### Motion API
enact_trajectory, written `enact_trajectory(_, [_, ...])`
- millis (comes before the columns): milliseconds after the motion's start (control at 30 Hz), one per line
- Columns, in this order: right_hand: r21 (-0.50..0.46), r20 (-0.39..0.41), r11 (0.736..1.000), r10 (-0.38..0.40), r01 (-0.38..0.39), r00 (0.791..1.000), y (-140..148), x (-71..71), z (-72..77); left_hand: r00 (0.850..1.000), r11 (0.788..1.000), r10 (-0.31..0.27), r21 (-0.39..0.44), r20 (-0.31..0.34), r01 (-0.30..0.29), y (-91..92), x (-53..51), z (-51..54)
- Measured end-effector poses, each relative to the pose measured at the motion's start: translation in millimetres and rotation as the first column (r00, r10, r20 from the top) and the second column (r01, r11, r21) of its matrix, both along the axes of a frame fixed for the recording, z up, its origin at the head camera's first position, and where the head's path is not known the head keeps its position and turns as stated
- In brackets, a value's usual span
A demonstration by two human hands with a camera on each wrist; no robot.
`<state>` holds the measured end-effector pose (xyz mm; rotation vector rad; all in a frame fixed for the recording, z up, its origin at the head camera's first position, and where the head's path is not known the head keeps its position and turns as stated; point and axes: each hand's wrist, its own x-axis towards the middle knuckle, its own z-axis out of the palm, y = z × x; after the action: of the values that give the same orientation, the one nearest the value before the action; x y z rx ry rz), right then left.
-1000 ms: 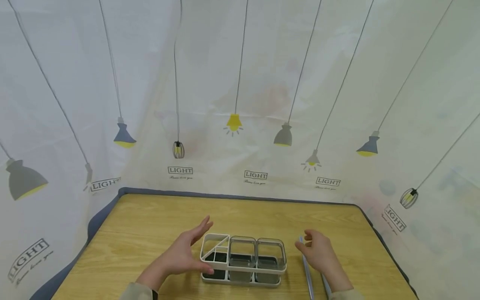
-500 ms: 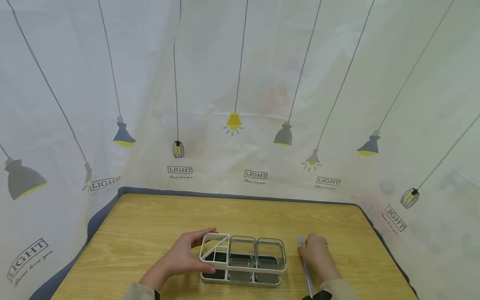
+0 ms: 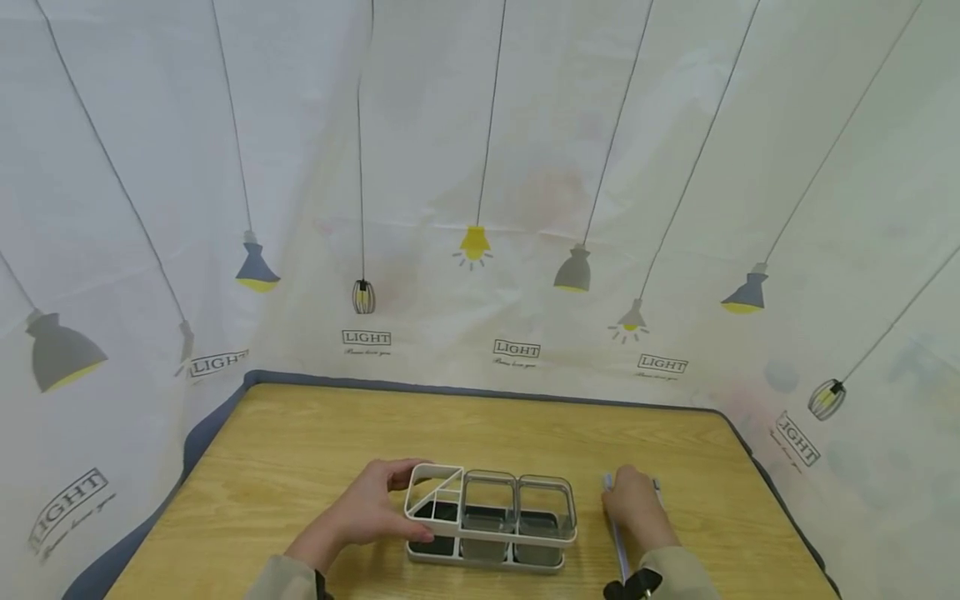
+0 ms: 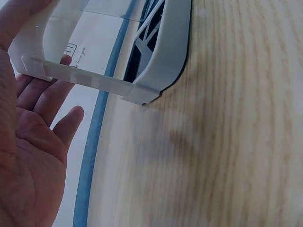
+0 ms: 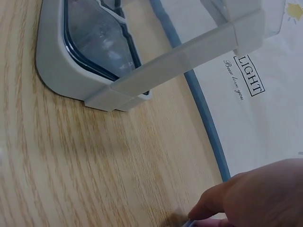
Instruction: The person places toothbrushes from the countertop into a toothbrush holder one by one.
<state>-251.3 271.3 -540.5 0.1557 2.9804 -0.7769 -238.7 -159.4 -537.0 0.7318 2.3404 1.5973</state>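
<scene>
A white two-tier organizer rack with two clear cups and a divided left compartment stands on the table. My left hand grips its left end, thumb at the front edge and fingers behind; in the left wrist view the hand is beside the upright. Right of the rack, my right hand is over two slim toothbrush-like sticks, one pale blue, the other showing only its dark tip. In the right wrist view, my fingertips pinch a thin blue-grey piece, mostly cut off by the frame.
The wooden table has a blue-grey edge at the back. A white curtain printed with hanging lamps surrounds it on the back and both sides.
My left fingers have closed around the rack's end. My right hand has lowered onto the slim sticks and its fingers have curled. The rack has stayed in place.
</scene>
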Motion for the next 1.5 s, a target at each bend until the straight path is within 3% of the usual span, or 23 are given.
enact_trajectory(233, [-0.088,0.036,0.996,-0.022,0.025,0.999,-0.7,3.2,7.5,1.0,1.0,0.007,0.009,0.006,-0.007,-1.0,-0.8,-2.6])
enact_trajectory(467, [-0.105,-0.023,0.994,0.001,-0.003,1.0,-0.2,8.3,23.7,1.0,1.0,0.015,0.001,0.026,-0.015,-2.1,1.0,-1.9])
enact_trajectory(600, [-0.172,-0.052,0.985,-0.015,0.006,0.999,2.3,9.7,31.3,0.999,1.0,0.012,0.009,0.034,-0.013,-1.8,2.5,-1.9])
enact_trajectory(867, [-0.45,0.004,0.89,-0.072,0.066,0.997,4.7,9.8,44.8,0.999,1.0,0.022,0.001,0.043,-0.022,-1.2,3.6,-2.6])
enact_trajectory(1133, [-0.54,0.012,0.841,-0.038,0.038,0.999,-3.3,13.2,81.4,0.999,0.999,0.033,-0.025,0.01,-0.033,-0.9,3.3,-1.1])
enact_trajectory(1500, [-0.59,-0.157,0.797,0.043,-0.129,0.987,-37.4,22.1,145.7,1.0,0.999,0.025,-0.04,0.002,-0.025,-0.1,1.4,0.7])
